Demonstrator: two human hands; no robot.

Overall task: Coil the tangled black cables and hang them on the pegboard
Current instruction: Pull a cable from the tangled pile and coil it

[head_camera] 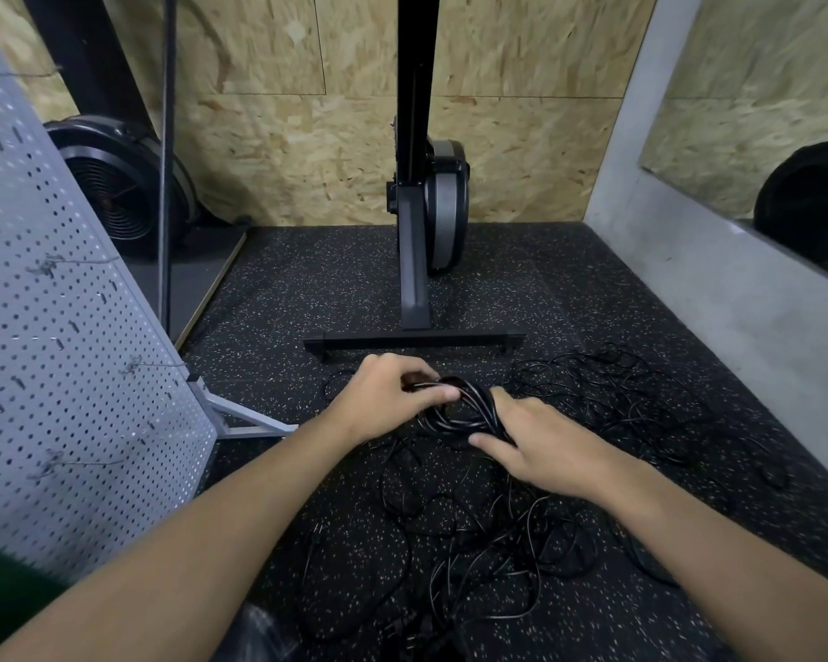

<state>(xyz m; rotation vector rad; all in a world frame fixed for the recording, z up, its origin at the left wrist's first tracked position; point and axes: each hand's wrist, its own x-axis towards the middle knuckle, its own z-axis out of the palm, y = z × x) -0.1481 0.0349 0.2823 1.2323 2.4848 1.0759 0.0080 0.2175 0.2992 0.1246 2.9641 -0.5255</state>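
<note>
Head view:
Left hand (388, 398): fingers curled, pinching a strand at the coil's top, probably to feed the next loop.
Right hand (541, 451): fingers wrapped round the coil (460, 415), likely keeping the loops together.
Tangled cables (498, 547): loose on the floor – below and right of the hands.
Pegboard (68, 327): left, hooks bare.
Writing: none readable.

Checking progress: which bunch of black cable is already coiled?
The coil gripped by the left hand and right hand: tight stacked loops. The far-right tangle and the near tangle sprawl loose.
</note>
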